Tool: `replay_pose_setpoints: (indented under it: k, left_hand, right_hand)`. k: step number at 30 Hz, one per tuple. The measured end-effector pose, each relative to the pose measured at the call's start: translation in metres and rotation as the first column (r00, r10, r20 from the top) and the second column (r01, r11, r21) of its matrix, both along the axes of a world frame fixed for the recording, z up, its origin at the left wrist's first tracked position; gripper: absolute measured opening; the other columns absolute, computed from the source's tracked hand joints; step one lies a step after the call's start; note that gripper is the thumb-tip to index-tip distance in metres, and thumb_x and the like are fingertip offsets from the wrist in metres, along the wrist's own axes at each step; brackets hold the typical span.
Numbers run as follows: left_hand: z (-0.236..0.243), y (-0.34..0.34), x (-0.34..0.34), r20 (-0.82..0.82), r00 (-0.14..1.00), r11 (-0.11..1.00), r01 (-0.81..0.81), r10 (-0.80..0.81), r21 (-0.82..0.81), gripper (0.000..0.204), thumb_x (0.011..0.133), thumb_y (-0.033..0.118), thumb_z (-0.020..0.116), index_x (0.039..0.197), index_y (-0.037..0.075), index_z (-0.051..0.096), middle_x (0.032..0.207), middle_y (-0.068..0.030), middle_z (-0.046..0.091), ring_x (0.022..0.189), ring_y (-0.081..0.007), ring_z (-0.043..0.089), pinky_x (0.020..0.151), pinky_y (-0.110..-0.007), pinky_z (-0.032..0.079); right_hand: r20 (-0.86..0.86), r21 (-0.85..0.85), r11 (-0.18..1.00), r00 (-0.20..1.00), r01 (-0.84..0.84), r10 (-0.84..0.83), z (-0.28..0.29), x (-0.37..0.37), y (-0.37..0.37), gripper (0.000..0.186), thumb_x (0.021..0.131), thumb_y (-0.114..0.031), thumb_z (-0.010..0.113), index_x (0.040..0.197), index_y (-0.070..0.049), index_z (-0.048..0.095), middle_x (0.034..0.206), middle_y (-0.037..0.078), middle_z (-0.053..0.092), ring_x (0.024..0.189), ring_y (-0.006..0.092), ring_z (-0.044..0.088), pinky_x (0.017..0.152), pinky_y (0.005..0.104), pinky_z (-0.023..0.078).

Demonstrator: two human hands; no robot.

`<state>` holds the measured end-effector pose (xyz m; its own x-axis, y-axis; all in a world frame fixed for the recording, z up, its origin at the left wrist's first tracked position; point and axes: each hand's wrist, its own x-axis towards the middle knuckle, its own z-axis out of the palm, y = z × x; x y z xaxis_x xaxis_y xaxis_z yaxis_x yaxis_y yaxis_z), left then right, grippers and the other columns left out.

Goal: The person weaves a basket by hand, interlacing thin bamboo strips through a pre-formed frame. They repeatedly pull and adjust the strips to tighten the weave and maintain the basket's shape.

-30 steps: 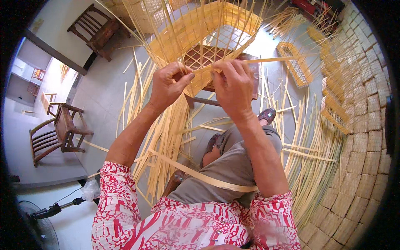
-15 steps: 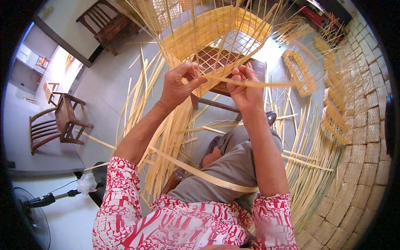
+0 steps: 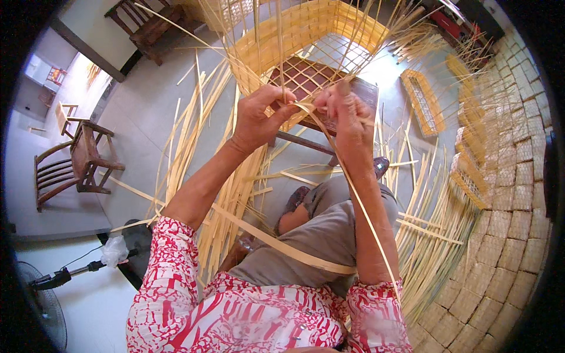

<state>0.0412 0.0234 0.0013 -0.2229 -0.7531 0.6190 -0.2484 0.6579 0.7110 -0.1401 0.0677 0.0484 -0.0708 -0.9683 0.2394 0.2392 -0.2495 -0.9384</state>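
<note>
A partly woven bamboo basket (image 3: pixel 282 36) with an open lattice bottom and upright loose strips rests on a dark wooden stool (image 3: pixel 360 94) before me. At its near side my left hand (image 3: pixel 262 117) is closed, thumb and forefinger pinching a thin bamboo strip (image 3: pixel 366 215) against the weave. Close to it on the right, my right hand (image 3: pixel 348 115) is closed on the same strip, its fingers slightly blurred. The strip bends between the two hands, then its long tail runs down along my right forearm toward the sleeve. Part of the basket's near wall is hidden behind my hands.
Loose bamboo strips (image 3: pixel 226 235) lie in a heap by my left leg, with more strips (image 3: pixel 432 235) at the right. One wide strip (image 3: pixel 282 247) crosses my lap. Finished-looking woven trays (image 3: pixel 422 103) lie right. Wooden chairs (image 3: pixel 88 156) and a fan (image 3: pixel 44 300) stand left.
My right hand has moved left and turned, close to my left hand. The strip, earlier stretched out to the right, now bends down along my right forearm.
</note>
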Motion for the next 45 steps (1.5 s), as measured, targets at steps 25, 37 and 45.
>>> replay_pose_setpoints:
  k: [25, 37, 45]
  left_hand:
    - [0.004, 0.001, -0.004, 0.043, 0.999, 0.999, 0.011, -0.013, 0.042, 0.014, 0.085, 0.01, 0.078, 0.091, 0.003, 0.068, 0.074, -0.0032, 0.064, 0.064, -0.0086, 0.06, 0.059, -0.025, 0.048]
    - [0.023, -0.029, 0.032, 0.396, 0.871, 0.947, 0.205, -0.292, 0.248, 0.027, 0.08, 0.02, 0.084, 0.075, 0.003, 0.064, 0.061, -0.0026, 0.05, 0.057, -0.0079, 0.045, 0.053, -0.028, 0.037]
    - [-0.016, -0.045, 0.103, 0.091, 0.947, 0.891, 0.252, -0.307, 0.378, 0.011, 0.088, 0.012, 0.077, 0.09, 0.005, 0.069, 0.081, 0.0049, 0.062, 0.065, -0.003, 0.049, 0.057, -0.022, 0.041]
  right_hand:
    - [0.671, 0.325, 0.921, 0.634, 0.214, -0.384, -0.023, -0.057, -0.002, 0.028, 0.105, -0.026, 0.044, 0.097, -0.004, 0.058, 0.091, 0.013, 0.064, 0.085, 0.0286, 0.065, 0.078, 0.0433, 0.055]
    - [0.041, -0.237, 0.971, 0.999, 0.037, -0.028, -0.014, -0.03, 0.025, 0.046, 0.095, -0.037, 0.067, 0.126, -0.005, 0.056, 0.111, 0.003, 0.059, 0.098, 0.0084, 0.055, 0.079, 0.0229, 0.048]
    - [0.485, 0.546, 0.835, 0.839, -0.07, -0.247, -0.092, -0.052, -0.004, 0.025, 0.098, -0.032, 0.064, 0.112, -0.011, 0.062, 0.088, 0.003, 0.062, 0.073, 0.0157, 0.06, 0.063, 0.03, 0.053]
